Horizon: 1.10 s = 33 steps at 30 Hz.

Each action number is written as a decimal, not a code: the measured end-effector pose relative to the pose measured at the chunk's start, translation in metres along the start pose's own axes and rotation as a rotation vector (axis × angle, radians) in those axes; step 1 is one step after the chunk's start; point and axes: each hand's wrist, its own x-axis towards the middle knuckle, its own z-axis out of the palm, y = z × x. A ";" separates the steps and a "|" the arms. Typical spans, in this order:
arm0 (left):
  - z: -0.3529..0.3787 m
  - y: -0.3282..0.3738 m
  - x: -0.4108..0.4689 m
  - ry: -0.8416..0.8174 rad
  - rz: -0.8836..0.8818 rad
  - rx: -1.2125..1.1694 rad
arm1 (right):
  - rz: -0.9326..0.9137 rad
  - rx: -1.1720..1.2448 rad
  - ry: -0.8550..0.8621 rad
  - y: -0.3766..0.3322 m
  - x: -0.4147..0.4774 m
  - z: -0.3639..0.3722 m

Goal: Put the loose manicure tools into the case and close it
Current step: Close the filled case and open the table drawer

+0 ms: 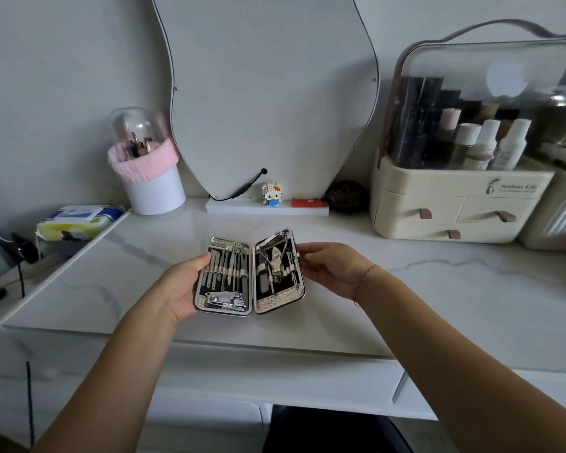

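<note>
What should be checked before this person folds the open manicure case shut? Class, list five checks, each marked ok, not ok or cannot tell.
1. No loose tools on the white marbled tabletop: ok, none seen.
2. Slim steel tools strapped into the left half of the silver, black-lined manicure case: ok.
3. Steel cuticle nipper in the right half lies flat: cannot tell.
4. Left hand grip on the case's left edge: ok.
5. Right hand grip on its right edge: ok.

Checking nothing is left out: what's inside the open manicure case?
In the manicure case, the left half holds a row of slim steel tools above a nail clipper. The right half holds cuticle nippers and smaller tools. Retaining bands cover their middles, so empty slots cannot be told.
</note>
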 end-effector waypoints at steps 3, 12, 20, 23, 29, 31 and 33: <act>-0.015 0.003 -0.004 0.024 0.007 0.000 | 0.032 -0.072 -0.009 0.001 0.011 0.011; -0.041 0.001 -0.011 0.075 0.016 -0.037 | -0.128 -0.898 0.016 0.005 0.026 0.030; -0.042 -0.003 -0.004 0.107 0.041 -0.045 | -0.441 -1.688 0.198 0.052 0.004 0.019; -0.038 -0.004 -0.002 0.116 0.046 -0.062 | -0.466 -1.681 0.220 0.051 0.002 0.020; -0.013 -0.003 -0.002 0.164 0.048 -0.036 | -0.223 -1.452 0.682 0.023 -0.005 -0.013; 0.000 -0.003 -0.003 0.154 0.055 -0.017 | -0.165 -1.380 0.693 0.011 -0.005 -0.028; 0.013 -0.002 -0.007 0.147 0.045 -0.017 | -0.160 -1.327 0.674 0.002 -0.005 -0.037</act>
